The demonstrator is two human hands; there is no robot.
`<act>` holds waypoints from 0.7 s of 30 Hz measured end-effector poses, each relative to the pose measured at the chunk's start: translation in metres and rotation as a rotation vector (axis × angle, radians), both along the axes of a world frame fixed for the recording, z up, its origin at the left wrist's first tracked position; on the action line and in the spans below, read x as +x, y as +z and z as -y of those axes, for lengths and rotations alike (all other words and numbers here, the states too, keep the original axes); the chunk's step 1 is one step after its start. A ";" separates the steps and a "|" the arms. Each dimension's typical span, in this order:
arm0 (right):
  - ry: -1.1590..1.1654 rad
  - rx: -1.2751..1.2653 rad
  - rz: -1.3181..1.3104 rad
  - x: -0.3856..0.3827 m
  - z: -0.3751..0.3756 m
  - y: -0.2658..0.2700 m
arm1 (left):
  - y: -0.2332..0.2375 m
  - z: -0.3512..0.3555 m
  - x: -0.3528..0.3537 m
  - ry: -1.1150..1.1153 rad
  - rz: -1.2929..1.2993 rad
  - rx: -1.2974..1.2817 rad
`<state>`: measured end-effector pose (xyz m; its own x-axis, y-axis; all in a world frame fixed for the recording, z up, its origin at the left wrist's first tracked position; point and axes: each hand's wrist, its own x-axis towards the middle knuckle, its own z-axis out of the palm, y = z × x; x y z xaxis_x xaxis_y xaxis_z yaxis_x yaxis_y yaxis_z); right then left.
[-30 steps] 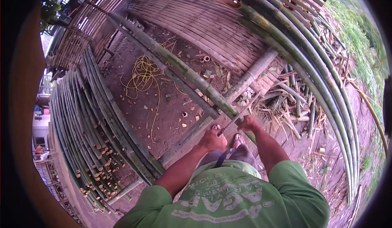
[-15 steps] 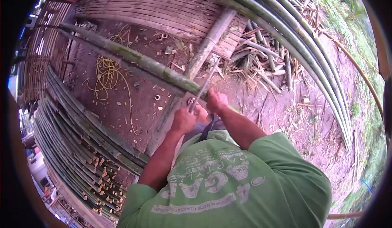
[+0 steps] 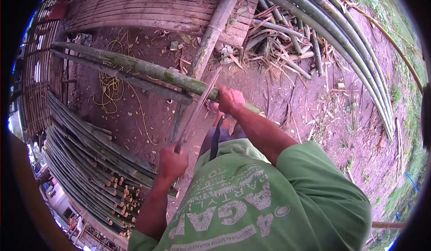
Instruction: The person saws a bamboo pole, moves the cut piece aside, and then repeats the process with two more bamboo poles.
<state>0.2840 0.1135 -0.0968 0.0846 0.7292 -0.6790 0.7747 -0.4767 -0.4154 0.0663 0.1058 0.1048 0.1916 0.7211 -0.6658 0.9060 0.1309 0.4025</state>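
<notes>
Right hand (image 3: 230,99) clamped round the green bamboo pole (image 3: 148,69), which slants across the dirt (image 3: 305,111) - left hand (image 3: 173,161) fisted on a long blade (image 3: 197,107). Pole looks stiff, long, hefty, waxy-skinned - best gripped beside a node.

Ground (image 3: 310,116): bare reddish earth, bamboo chips scattered.
Slat panel (image 3: 148,4): bamboo, lying flat, top.
Pole stack (image 3: 90,154): cut bamboo, lower left.
Long poles (image 3: 341,31): curved, upper right.
Light: daylight, outdoors.
</notes>
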 end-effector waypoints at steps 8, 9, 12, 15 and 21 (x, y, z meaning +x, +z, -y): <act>0.072 -0.041 -0.026 0.011 -0.012 0.002 | -0.110 -0.002 0.007 -0.022 0.213 0.181; 0.092 -0.082 -0.035 0.014 -0.015 0.008 | -0.126 0.008 0.000 0.050 0.284 0.155; 0.065 -0.082 0.020 0.005 -0.009 0.003 | -0.091 0.011 0.000 -0.002 0.240 0.173; 0.079 -0.042 0.032 0.000 -0.007 -0.001 | -0.022 0.029 -0.035 0.042 0.129 0.045; 0.016 -0.052 0.071 0.004 -0.007 -0.006 | 0.002 0.019 -0.032 0.031 0.032 -0.004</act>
<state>0.2879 0.1203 -0.1028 0.1226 0.6946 -0.7089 0.8091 -0.4835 -0.3339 0.0344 0.0866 0.1070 0.1907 0.7243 -0.6626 0.8880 0.1605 0.4310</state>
